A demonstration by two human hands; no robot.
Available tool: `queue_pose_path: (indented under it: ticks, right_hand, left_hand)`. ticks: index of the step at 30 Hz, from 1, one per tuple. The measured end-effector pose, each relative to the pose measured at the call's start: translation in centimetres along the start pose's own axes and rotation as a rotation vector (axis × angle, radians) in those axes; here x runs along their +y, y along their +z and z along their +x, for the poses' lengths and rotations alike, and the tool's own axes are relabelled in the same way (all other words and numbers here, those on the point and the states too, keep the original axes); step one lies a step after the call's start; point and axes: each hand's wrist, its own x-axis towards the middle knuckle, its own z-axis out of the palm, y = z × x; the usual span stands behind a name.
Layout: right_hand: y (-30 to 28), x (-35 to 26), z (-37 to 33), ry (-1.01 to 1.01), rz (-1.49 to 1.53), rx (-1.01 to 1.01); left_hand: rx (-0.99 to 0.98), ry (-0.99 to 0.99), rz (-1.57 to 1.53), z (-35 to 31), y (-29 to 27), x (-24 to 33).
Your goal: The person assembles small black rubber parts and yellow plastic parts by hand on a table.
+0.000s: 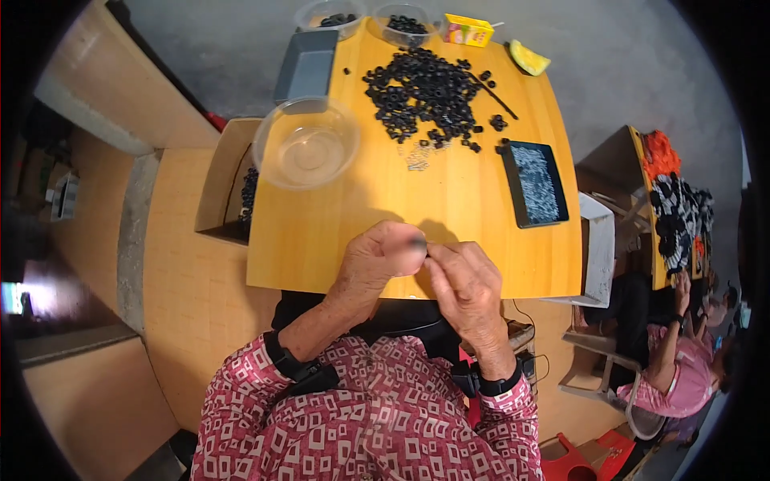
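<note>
Above the table's near edge, my left hand [375, 255] is closed, its fingertips pinching a small black piece [417, 243]. The area round that piece is blurred, so its exact shape is hidden. My right hand [467, 279] meets it from the right, thumb and fingers pressed together at the piece; whether something else is in them cannot be seen. Beyond both hands lies a heap of small black ring-like parts [429, 88]. Between heap and hands is a little cluster of thin silvery wire bits [419, 157]. A black tray [520, 210] of small silvery pieces stands to the right.
On the wooden table [385, 200] stand a clear plastic bowl [305, 148] and a grey tray [307, 64]. Two clear tubs [329, 18] with black parts, a yellow drink carton [468, 30] and a melon slice [529, 58] sit at the far edge. At right, another person [674, 365] works.
</note>
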Motion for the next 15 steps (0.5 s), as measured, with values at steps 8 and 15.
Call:
queue_pose_path:
  ticks: [8,15]
  right_hand:
    - [1.3,0.3,-0.6,0.003,0.009,0.025]
    - [0.7,1.0,-0.7,0.056,0.216,0.107]
  left_hand:
    - [0.097,0.069,0.047,0.3,-1.3,0.5]
    - [0.040,0.020,-0.018,0.4,-0.2,1.1]
